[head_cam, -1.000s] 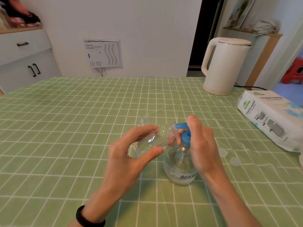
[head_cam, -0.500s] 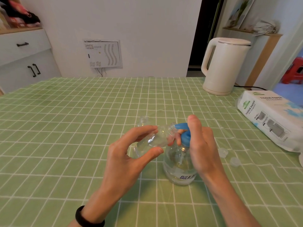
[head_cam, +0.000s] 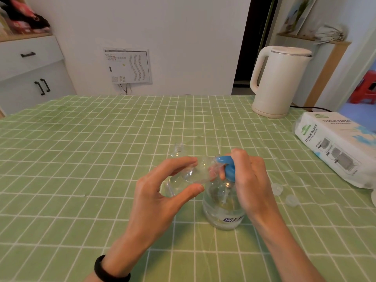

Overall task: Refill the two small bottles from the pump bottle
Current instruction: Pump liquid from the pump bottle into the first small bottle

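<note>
The left hand (head_cam: 160, 200) has its fingers pinching a tilted small bottle (head_cam: 195, 171), mouth at the blue spout. Just right, the right hand (head_cam: 250, 184) curls over the head of the pump bottle (head_cam: 221, 210), which stands on the worktop (head_cam: 81, 159). Farther off, the second small bottle (head_cam: 179, 151) stands upright.

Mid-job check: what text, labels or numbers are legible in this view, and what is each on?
"TISSUE PAPER": printed twice on the tissue pack, on its top face and its side; the smaller print there is unreadable.
On the pump bottle: blue label characters, too blurred to read.
On the wall panel: rows of print, too small to read.
On the small bottle in the left hand: no text visible.
</note>
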The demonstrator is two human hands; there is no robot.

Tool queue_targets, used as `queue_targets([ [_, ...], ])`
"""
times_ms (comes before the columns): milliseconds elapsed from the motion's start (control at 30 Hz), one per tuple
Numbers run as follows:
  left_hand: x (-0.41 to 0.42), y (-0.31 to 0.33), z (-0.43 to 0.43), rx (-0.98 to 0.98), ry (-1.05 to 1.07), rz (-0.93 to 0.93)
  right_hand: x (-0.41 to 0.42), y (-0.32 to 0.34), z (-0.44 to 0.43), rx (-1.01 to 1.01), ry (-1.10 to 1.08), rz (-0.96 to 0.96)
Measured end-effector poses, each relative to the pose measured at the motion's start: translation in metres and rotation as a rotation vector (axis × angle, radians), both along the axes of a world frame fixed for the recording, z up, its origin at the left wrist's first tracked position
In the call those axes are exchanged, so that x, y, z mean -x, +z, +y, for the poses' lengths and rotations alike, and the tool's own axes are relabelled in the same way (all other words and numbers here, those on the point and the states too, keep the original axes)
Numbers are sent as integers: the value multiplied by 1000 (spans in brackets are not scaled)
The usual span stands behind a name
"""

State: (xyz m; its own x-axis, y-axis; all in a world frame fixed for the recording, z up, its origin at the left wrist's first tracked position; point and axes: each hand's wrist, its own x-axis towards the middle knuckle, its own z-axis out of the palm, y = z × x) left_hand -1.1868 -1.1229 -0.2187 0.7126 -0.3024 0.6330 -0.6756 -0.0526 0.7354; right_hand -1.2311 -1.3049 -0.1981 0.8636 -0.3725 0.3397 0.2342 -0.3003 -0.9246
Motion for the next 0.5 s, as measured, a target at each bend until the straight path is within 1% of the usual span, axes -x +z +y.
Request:
queue_targets([
  [367, 0, 1, 0, 20, 6, 10, 0, 0, 1, -46, 23, -18],
  [500, 0, 1, 0, -2, -4, -3, 0, 2, -1, -1, 11, -5],
])
